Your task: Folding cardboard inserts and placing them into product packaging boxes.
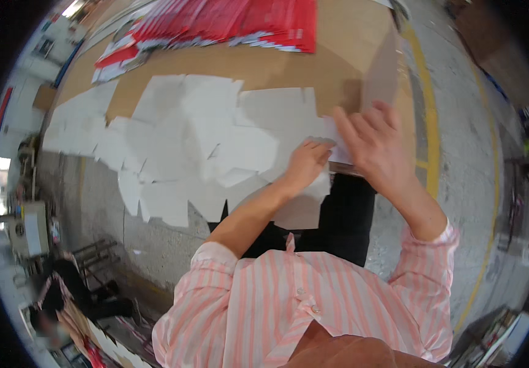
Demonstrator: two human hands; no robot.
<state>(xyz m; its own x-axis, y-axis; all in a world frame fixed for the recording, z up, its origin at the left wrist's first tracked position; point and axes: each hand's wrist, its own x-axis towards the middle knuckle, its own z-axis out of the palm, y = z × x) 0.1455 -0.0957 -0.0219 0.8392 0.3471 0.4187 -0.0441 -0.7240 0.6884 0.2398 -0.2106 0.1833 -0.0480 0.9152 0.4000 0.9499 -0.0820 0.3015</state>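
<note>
My left hand [307, 164] is at the table's near edge. Its fingers are pressed together, with the tips on a small white card piece [338, 144]. Close to its right, my right hand [375, 144] is raised over the same piece, slightly blurred. Its fingers are apart and partly bent, and I see nothing held in them. A pale card panel [381, 73] stands tilted just beyond the right hand's fingertips; whether they touch is unclear. Flat white die-cut card blanks [185, 122] lie overlapping to the left of both hands, some hanging over the near edge.
Rows of red printed cartons [234, 24] lie overlapped at the far side of the brown tabletop [277, 69]. A yellow line [431, 122] marks the concrete floor on the right. Another person [71, 294] is at the lower left, beside a metal rack.
</note>
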